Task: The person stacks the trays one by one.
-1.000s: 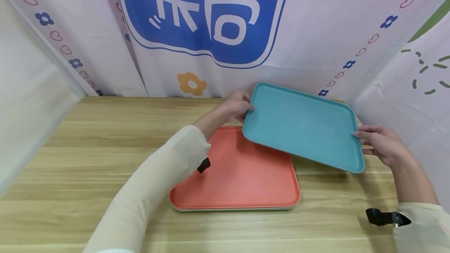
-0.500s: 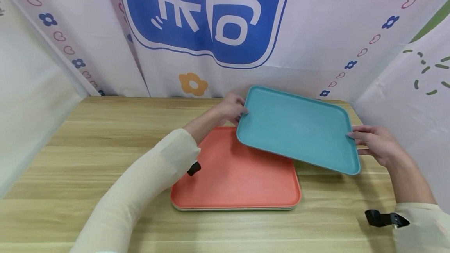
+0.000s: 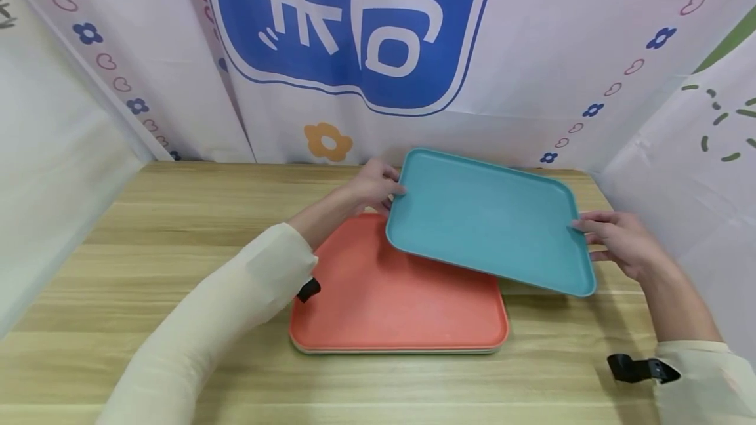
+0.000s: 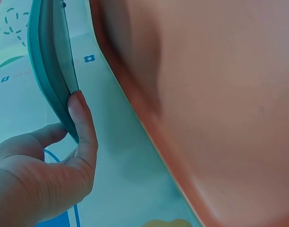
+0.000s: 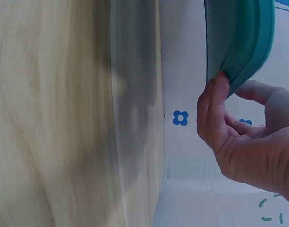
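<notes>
A teal rectangular tray (image 3: 484,218) is held up at a slant above the table, its right end lower and nearer in the head view. At its left short edge my left hand (image 3: 376,185) pinches the rim, thumb on one side and fingers on the other. My right hand (image 3: 623,241) grips the opposite short edge the same way. Below, a red tray (image 3: 401,310) lies flat on a pale-rimmed tray (image 3: 396,351); the teal one overlaps its upper right part in the head view. In the right wrist view the teal tray's corner (image 5: 248,42) shows between thumb and fingers.
A wood-grain table (image 3: 177,248) carries the stack. Behind it hangs a white printed cloth (image 3: 520,51) with a blue sign, and cloth side walls (image 3: 53,149) stand at left and right, the right one near my right hand.
Both hands have carried the teal tray to the left and slightly down toward the red tray, so it covers more of it. The red tray stays where it was.
</notes>
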The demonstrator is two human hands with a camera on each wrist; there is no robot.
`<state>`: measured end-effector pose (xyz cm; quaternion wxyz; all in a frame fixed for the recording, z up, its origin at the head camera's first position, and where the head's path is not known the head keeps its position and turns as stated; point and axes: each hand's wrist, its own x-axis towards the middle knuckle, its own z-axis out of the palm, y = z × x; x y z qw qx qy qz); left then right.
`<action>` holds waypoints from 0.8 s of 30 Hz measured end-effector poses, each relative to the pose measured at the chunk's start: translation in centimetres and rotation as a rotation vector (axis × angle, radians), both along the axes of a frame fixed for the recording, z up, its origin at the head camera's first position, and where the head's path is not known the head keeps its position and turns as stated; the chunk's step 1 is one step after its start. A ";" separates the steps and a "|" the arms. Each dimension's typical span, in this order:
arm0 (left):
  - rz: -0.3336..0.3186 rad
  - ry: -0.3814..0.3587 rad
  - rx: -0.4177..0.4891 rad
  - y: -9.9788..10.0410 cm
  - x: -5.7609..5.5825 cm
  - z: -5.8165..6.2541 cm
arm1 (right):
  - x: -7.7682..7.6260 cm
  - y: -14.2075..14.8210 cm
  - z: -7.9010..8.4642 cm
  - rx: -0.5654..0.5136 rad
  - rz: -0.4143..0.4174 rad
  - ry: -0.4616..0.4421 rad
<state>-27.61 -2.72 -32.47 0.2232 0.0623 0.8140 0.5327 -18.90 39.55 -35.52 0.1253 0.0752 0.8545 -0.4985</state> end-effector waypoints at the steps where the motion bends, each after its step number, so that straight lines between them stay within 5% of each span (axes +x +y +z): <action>1: 0.000 0.003 -0.003 -0.1 0.1 0.0 | 0.0 -0.1 0.0 0.000 0.002 -0.001; 24: 0.065 -0.040 0.102 -4.0 1.3 -0.4 | -0.6 -3.2 0.0 -0.030 0.071 0.006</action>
